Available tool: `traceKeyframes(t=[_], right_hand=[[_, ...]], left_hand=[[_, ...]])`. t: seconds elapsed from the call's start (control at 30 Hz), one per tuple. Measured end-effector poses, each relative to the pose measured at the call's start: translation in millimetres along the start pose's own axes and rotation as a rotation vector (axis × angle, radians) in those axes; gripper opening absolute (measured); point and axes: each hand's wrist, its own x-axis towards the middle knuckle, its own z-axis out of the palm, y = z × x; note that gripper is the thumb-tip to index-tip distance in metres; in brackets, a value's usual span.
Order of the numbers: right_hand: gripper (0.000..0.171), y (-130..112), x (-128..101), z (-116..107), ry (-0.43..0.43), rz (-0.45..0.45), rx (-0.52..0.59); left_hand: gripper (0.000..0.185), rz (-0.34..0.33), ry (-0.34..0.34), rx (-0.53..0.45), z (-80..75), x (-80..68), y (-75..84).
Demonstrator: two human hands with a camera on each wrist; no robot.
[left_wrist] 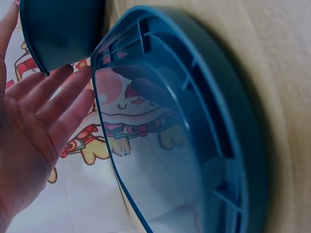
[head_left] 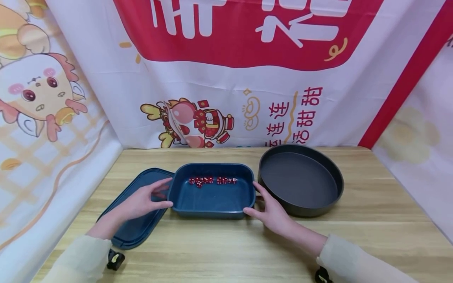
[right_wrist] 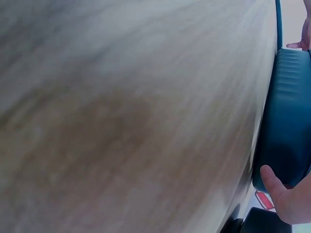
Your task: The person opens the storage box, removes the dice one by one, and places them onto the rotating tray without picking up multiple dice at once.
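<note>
A blue rectangular container [head_left: 212, 214] stands mid-table with several small red dice [head_left: 199, 184] along the far part of its floor. At its left end is my left hand [head_left: 145, 199], thumb by the near corner and fingers spread toward the far side. In the left wrist view, the left hand's fingers [left_wrist: 60, 97] look nearly straight beside the container. My right hand [head_left: 271, 212] is at the right end, with thumb on the near corner and index finger along the rim; its other fingers are mostly hidden. A blue lid [head_left: 139, 226] lies under the left forearm.
A round dark grey pan [head_left: 301, 179] stands close to the container's right end, behind the right hand. Printed cloth [head_left: 247, 78] hangs along the back and both sides of the wooden table [head_left: 219, 251]. Dark wrist straps are partly visible below the sleeves.
</note>
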Motion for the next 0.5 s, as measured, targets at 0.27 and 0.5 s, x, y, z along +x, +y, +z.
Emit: traceKeyframes(t=[0.27,0.5], right_hand=[[0.083,-0.6,0.5,-0.8,-0.011,0.012,-0.018],[0.083,0.0,0.9,-0.1,-0.01,0.001,-0.022]], left_hand=[[0.079,0.041,-0.006,0.011,1.1,0.8,0.3],[0.078,0.052,-0.024,0.0,2.6,3.6,-2.4]])
